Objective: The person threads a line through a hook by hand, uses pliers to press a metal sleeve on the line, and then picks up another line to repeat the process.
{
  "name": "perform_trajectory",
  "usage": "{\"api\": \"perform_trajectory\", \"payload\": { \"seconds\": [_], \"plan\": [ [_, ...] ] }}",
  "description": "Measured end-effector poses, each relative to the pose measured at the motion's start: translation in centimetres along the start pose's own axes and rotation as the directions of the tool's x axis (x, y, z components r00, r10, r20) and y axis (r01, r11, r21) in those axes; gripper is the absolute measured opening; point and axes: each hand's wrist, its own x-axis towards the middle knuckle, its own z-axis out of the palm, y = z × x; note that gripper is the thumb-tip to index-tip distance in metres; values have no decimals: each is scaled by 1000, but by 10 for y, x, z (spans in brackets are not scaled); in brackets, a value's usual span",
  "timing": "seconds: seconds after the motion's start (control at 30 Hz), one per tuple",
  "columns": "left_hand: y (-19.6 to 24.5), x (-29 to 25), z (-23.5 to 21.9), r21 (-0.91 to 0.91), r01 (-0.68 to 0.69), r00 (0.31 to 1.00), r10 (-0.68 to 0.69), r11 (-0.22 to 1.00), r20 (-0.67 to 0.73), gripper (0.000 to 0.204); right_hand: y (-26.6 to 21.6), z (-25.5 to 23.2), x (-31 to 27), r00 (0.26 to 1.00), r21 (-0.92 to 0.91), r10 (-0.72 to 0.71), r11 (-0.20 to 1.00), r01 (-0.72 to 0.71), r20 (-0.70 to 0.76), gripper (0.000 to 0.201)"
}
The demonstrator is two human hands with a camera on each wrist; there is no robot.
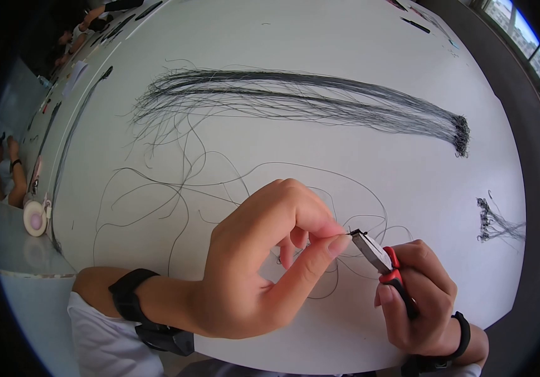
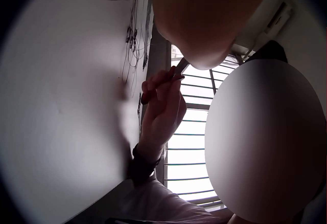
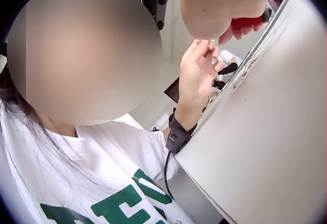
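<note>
In the head view my right hand [image 1: 424,292] grips a pair of pliers [image 1: 375,256] with red and black handles. Their tips meet a short dark bit of thin wire [image 1: 348,234], which the thumb and forefinger of my left hand [image 1: 264,261] pinch from the other side. Loose thin wires [image 1: 182,185] curl over the white table [image 1: 295,352] under and beyond the left hand. From the left wrist the right hand [image 2: 164,106] shows around the pliers' handles. Seen from the right wrist, the left hand [image 3: 196,73] has its fingertips drawn together, and a red handle [image 3: 250,22] peeks past the right hand.
A long bundle of dark wires [image 1: 295,81] with hooked ends at its right lies across the table. A smaller wire bundle [image 1: 490,220] sits at the right edge. At the far left are a round white object [image 1: 35,218] and other people; a black tool [image 1: 416,25] lies far back.
</note>
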Motion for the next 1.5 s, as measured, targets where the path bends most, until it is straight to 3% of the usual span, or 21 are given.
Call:
{"api": "perform_trajectory", "payload": {
  "seconds": [0.03, 0.07, 0.13, 0.17, 0.23, 0.33, 0.57, 0.67, 0.73, 0.93, 0.97, 1.03, 1.07, 1.13, 1.17, 1.2, 1.27, 1.5],
  "plan": [
    [2, 0, 0, -76, 93, 996, -93, 993, 3, 9, 4, 1, 0, 1000, 17, -26, 1000, 26, -6, 16],
    [5, 1, -1, -76, 94, 996, -94, 993, 3, 9, 6, 1, -1, 999, 35, -51, 998, 51, -13, 14],
    [13, 6, -4, -274, 452, 892, -434, 849, 127, 6, 3, 1, 0, 999, 4, -52, 999, 52, -14, 13],
    [12, 7, -4, -274, 452, 892, -434, 849, 127, 6, 2, 1, 0, 998, -27, -54, 998, 53, -15, 13],
    [9, 8, -2, -482, 557, 822, -532, 677, 202, 8, 3, 2, 0, 998, -41, -53, 998, 52, -20, 12],
    [8, 9, -4, -493, 636, 761, -589, 594, 272, 10, 5, 3, 1, 997, -74, -69, 995, 67, -25, 12],
    [4, 11, -6, -582, 681, 718, -562, 445, 411, 16, 9, -1, 3, 989, -136, -147, 980, 143, -21, 12],
    [3, 13, -8, -595, 729, 663, -567, 338, 490, 20, 9, -2, 4, 984, -152, -181, 972, 179, 6, 13],
    [3, 15, -9, -577, 783, 587, -578, 230, 566, 23, 10, -2, 4, 983, -155, -185, 971, 183, 4, 14],
    [-8, 12, -11, -609, 792, 550, -473, 34, 688, 22, 11, -7, 6, 965, -201, -257, 944, 262, 54, 17],
    [-7, 12, -12, -610, 792, 551, -473, 35, 688, 22, 11, -7, 6, 961, -210, -269, 937, 278, 72, 17],
    [-1, 14, -12, -558, 780, 615, -520, 285, 593, 21, 11, -5, 5, 966, -185, -255, 948, 258, 38, 16],
    [4, 14, -10, -557, 779, 615, -519, 287, 594, 21, 11, -5, 4, 971, -159, -240, 958, 237, 4, 15],
    [13, 15, -5, -432, 630, 776, -548, 645, 314, 19, 9, -6, 4, 980, -137, -198, 971, 196, 1, 14],
    [6, 12, -7, -431, 511, 859, -429, 743, 278, 15, 8, -6, 4, 988, -113, -155, 982, 154, 1, 13],
    [7, 11, -8, -432, 511, 859, -429, 743, 279, 15, 8, -6, 4, 988, -114, -155, 982, 154, 0, 13],
    [10, 9, -9, -148, 291, 945, -260, 945, 199, 18, 7, -4, 3, 995, -70, -88, 994, 85, -52, 12],
    [4, 6, -7, -74, 225, 968, -215, 972, 126, 19, 3, -3, 2, 998, -88, -55, 995, 52, -37, 13]
  ]
}}
